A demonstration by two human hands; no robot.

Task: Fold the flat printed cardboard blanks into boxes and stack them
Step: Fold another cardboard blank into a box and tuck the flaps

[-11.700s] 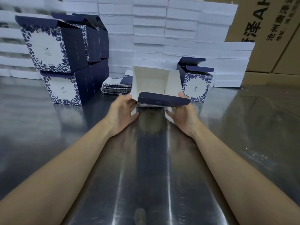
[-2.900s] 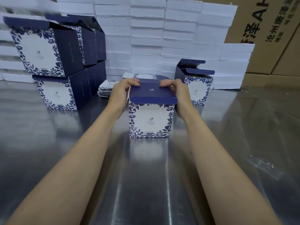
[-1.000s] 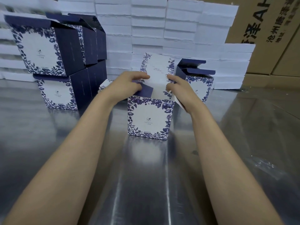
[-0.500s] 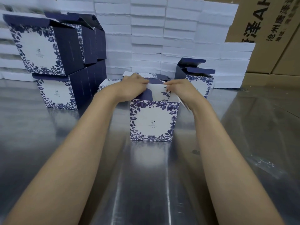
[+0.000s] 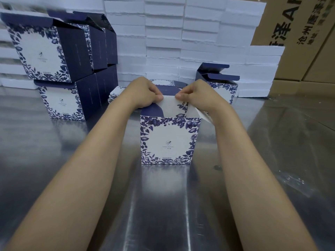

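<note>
Pinching the top edge of the upright white flap (image 5: 178,105), my left hand (image 5: 143,93) and right hand (image 5: 197,95) each have their grip clamped on it, thumbs pressed to its near face and almost meeting at the middle. That flap rises from the open box (image 5: 168,140), which stands square on the steel tabletop (image 5: 163,205) with its printed floral front toward me. A dark blue flap (image 5: 152,111) is folded inward under my left hand, and a pale side flap (image 5: 204,115) sticks outward past the box's right edge. Behind the box and to its left, the flat blanks (image 5: 115,93) lie in a low pile. Further left of the box, the finished boxes (image 5: 59,69) sit stacked two high. Just behind the box to its right stands another box (image 5: 223,84) with its lid flaps up, close to my right wrist. Nearer me than the box the tabletop is bare, and to its right the surface runs open. Behind everything, white foam slabs (image 5: 181,42) form a wall, with brown cartons (image 5: 299,33) to the right of them.
</note>
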